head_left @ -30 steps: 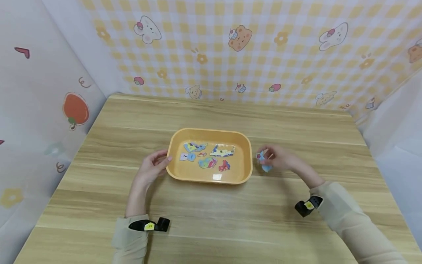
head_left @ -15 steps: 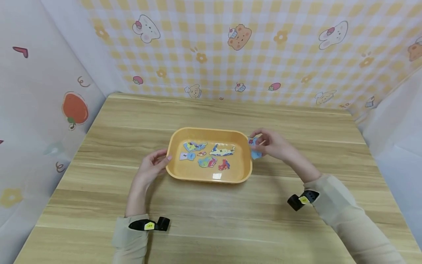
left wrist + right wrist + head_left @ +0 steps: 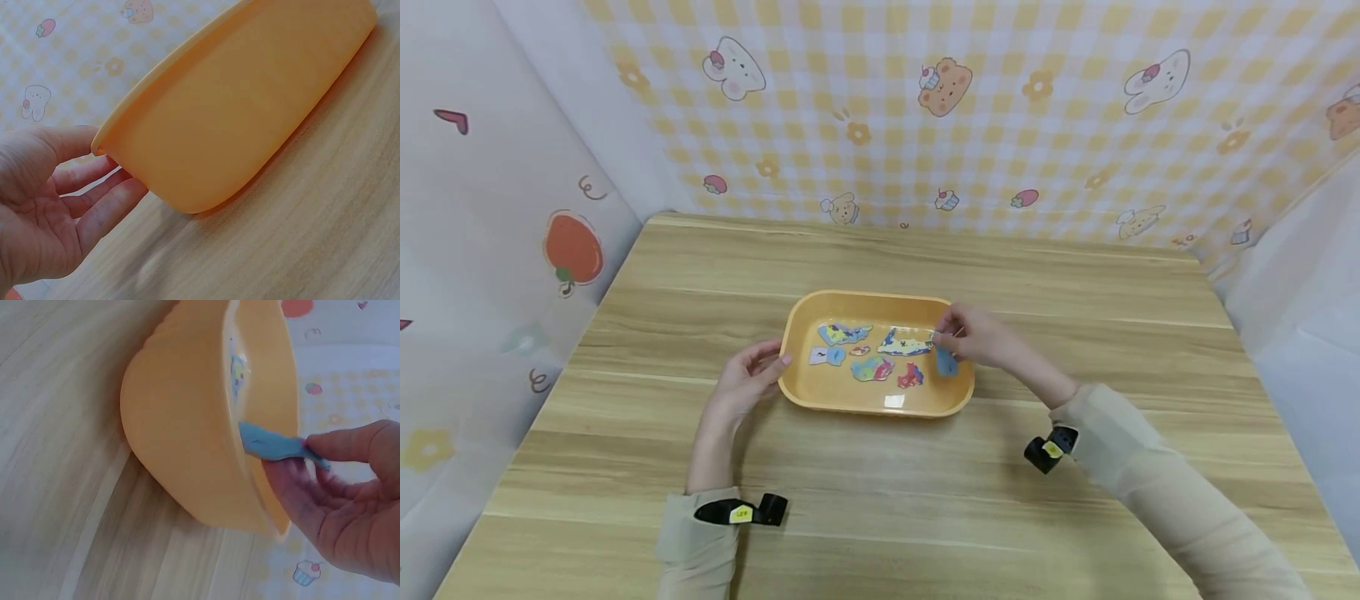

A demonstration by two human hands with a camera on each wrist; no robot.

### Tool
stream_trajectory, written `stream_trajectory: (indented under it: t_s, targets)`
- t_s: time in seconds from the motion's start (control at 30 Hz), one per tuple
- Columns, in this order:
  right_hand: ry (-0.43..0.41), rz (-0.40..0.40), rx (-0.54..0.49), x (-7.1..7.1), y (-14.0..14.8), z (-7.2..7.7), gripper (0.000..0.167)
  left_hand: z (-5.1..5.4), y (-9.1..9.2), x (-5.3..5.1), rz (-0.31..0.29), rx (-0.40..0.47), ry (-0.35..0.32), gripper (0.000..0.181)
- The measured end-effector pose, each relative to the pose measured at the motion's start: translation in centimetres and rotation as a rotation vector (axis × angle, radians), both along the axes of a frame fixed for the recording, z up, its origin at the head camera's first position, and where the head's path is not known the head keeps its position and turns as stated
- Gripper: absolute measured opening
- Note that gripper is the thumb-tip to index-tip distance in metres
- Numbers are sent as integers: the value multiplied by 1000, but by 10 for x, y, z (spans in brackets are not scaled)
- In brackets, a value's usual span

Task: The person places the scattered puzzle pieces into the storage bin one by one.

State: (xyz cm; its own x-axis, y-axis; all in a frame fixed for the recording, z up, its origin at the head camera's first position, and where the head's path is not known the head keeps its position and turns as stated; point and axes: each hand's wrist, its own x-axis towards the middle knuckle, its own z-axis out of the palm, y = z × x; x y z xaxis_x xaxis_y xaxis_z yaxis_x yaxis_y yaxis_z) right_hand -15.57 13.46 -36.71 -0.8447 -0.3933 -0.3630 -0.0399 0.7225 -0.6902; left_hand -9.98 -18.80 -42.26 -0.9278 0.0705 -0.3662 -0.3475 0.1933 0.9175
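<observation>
My left hand holds the left end of a yellow plastic tray. In the left wrist view its thumb lies on the rim while the fingers touch the outer wall of the tray. Over the tray's right end, my right hand pinches a flat light blue puzzle piece between thumb and fingers. The right wrist view shows this blue piece edge-on, tilted, just inside the rim. Several irregular printed pieces lie on the tray floor, among them a cream-and-blue one and a red one.
The tray stands on a wood-grain table. A yellow checked backdrop rises behind the table, with a white printed sheet along the left side. Each sleeve carries a black wrist camera.
My right hand has moved left from the table beside the tray, over its right rim, carrying the blue puzzle piece. My left hand and the tray stay in place.
</observation>
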Motion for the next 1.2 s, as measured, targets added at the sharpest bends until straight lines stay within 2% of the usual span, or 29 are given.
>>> stream_trajectory:
  t_s: [0.17,0.33,0.63,0.83,1.07,1.2]
  targets:
    - [73,77,164,2,-15,-8,14,-2,0,0,0,5,-4,54]
    - [98,170,265,2,-23,-14,12,-3,1,-1,6,8,-14,52]
    - [35,221,432,-1,-34,-18,14,-2,1,0,16,12,-13,51]
    - [-57,223,495,-1,-40,-20,15,-1,1,0,-1,25,4,49]
    - [-56,266,578,-2,-44,-22,13,0,1,0,7,19,0,49]
    - [-74,237,564,-2,-44,-23,13,0,0,-1,7,19,0,50]
